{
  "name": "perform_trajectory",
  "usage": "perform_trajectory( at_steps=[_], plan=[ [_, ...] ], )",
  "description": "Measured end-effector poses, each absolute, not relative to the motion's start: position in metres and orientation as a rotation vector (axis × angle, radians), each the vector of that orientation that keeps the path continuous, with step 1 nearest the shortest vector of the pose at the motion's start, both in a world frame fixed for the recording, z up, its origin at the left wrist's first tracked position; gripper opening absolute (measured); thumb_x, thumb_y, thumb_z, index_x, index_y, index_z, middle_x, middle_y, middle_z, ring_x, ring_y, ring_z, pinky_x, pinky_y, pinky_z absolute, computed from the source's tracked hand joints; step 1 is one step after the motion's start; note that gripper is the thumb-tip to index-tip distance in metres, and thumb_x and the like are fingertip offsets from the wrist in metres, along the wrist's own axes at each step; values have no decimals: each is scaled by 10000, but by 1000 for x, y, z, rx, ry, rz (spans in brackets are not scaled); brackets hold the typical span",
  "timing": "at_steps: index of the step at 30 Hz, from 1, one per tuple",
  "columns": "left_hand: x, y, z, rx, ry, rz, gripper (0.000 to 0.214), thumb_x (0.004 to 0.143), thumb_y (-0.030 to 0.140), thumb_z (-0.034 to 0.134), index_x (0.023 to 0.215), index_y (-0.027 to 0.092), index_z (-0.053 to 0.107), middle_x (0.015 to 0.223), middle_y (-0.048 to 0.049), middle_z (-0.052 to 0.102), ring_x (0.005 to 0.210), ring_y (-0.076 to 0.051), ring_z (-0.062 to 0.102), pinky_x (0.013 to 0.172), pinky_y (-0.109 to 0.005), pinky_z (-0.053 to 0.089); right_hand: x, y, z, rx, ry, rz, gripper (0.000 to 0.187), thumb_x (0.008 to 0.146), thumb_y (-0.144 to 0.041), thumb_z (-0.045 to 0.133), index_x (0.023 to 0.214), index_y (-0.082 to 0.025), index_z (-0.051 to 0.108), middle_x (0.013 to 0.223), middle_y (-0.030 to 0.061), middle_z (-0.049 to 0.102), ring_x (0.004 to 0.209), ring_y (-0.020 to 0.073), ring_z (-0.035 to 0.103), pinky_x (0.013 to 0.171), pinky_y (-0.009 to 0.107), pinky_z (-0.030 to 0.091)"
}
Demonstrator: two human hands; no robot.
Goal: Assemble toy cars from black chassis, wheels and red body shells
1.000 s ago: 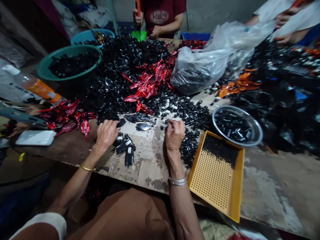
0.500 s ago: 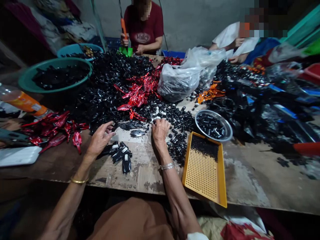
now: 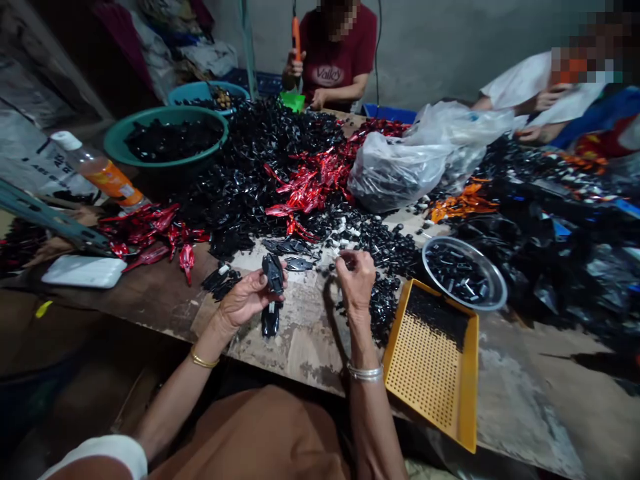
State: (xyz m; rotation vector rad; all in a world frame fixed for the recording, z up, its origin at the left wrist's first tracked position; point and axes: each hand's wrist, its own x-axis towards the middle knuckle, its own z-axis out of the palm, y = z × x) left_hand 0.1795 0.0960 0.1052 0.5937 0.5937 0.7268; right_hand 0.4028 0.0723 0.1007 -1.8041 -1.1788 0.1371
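Left hand [image 3: 245, 300] now raised palm-up, grip pinching a black plastic piece [image 3: 273, 273]; right grip [image 3: 350, 267] pressed together.

Where my left hand [image 3: 245, 300] lay palm down, it has now turned palm up, with a black plastic piece [image 3: 273, 273] in my fingers. My right hand [image 3: 356, 280] has lifted, fingertips pinched, above the loose black pieces [image 3: 385, 267].

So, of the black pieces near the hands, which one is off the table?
The piece in the left hand, lifted clear; the others, like the piece just below it, lie on the table.
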Motion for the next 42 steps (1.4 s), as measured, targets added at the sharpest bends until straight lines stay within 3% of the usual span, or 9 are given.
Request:
perform_trajectory(
  at_steps=[3, 6, 10, 16, 21, 25, 28, 35, 42],
  plan=[
    [185, 93, 103, 591, 576, 698, 367, 655, 274, 767, 995, 171, 677, 971, -95, 700, 933, -256, 664, 754, -365, 572, 389, 48, 115, -1464, -978, 635, 149, 727, -319, 580, 794, -196, 630, 760, 4, 589, 702, 151, 531, 698, 305, 431],
    [190, 90, 102, 617, 578, 654, 329, 672, 248, 752, 979, 158, 675, 953, -98, 709, 889, -244, 681, 687, -323, 581, 375, 28, 121, -1192, -781, 1153, 168, 681, -339, 646, 759, -191, 639, 652, -25, 560, 566, 111, 503, 575, 258, 409],
    [197, 85, 101, 666, 610, 642, 352, 656, 163, 753, 997, 138, 668, 919, -90, 719, 787, -200, 690, 657, -299, 591, 366, 20, 114, -1025, -689, 1515, 193, 661, -346, 707, 710, -171, 643, 516, -53, 482, 449, 79, 443, 484, 235, 400],
    [204, 79, 104, 626, 699, 763, 282, 624, 50, 677, 897, 122, 673, 847, -57, 717, 765, -170, 684, 690, -290, 592, 364, 24, 98, -863, -510, 1591, 274, 678, -412, 736, 751, -186, 599, 567, -58, 542, 382, 45, 401, 385, 193, 382],
    [213, 79, 102, 657, 789, 904, 161, 668, 105, 694, 827, 108, 671, 883, -72, 709, 804, -152, 667, 665, -223, 561, 361, 21, 96, -797, -516, 1621, 259, 700, -382, 731, 821, -202, 591, 581, -57, 579, 373, 48, 406, 370, 188, 399],
    [223, 79, 101, 673, 834, 954, 188, 638, 149, 734, 819, 120, 690, 721, -5, 671, 567, -77, 583, 496, -161, 481, 359, 19, 93, -783, -531, 1620, 261, 718, -395, 724, 832, -203, 590, 583, -59, 576, 382, 46, 422, 382, 182, 406],
    [229, 76, 102, 639, 864, 985, 218, 586, 138, 741, 797, 146, 686, 642, 27, 648, 514, -70, 559, 456, -159, 444, 358, 18, 90, -773, -547, 1609, 285, 721, -423, 725, 838, -196, 599, 585, -57, 571, 388, 45, 432, 392, 182, 410],
    [229, 63, 97, 695, 999, 928, 390, 445, 29, 751, 795, 148, 626, 688, 17, 692, 555, -123, 636, 578, -248, 538, 362, 20, 92, -850, -517, 1380, 304, 711, -449, 727, 853, -212, 597, 655, -49, 584, 443, 56, 469, 447, 206, 449],
    [236, 62, 90, 540, 937, 997, 265, 589, 55, 688, 807, 164, 582, 770, 3, 681, 661, -106, 643, 702, -236, 520, 356, 16, 93, -984, -693, 1274, 274, 803, -479, 625, 873, -214, 622, 650, -38, 565, 444, 66, 451, 432, 207, 384]
  ],
)
